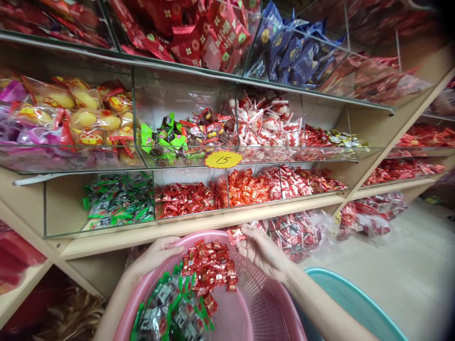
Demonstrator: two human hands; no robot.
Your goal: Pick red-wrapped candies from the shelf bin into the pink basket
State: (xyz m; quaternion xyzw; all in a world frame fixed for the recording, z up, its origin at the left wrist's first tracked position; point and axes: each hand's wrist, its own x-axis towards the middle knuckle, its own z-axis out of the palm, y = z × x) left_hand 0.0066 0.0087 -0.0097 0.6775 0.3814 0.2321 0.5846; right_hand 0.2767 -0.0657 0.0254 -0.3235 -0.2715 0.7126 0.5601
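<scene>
My left hand (159,255) is closed on the far left rim of a pink plastic basket (284,303), its thumb lying over the inner edge. Between the thumb and fingers of my right hand (261,248) is a red-wrapped candy (235,235), held just above the basket's far rim. Inside the basket, a heap of red-wrapped candies (209,265) lies toward the back. Green-and-clear wrapped candies (170,308) are piled at the front left. The pink bottom of the basket shows to the right of both heaps.
Ahead stands a wooden shelf (199,225) with glass-fronted bins of red candies (188,199), orange-wrapped candies (245,187) and green-wrapped candies (121,196). A yellow tag (223,159) reads 15. Bagged candies (298,232) sit beneath the shelf. A teal tub (355,298) stands at the right.
</scene>
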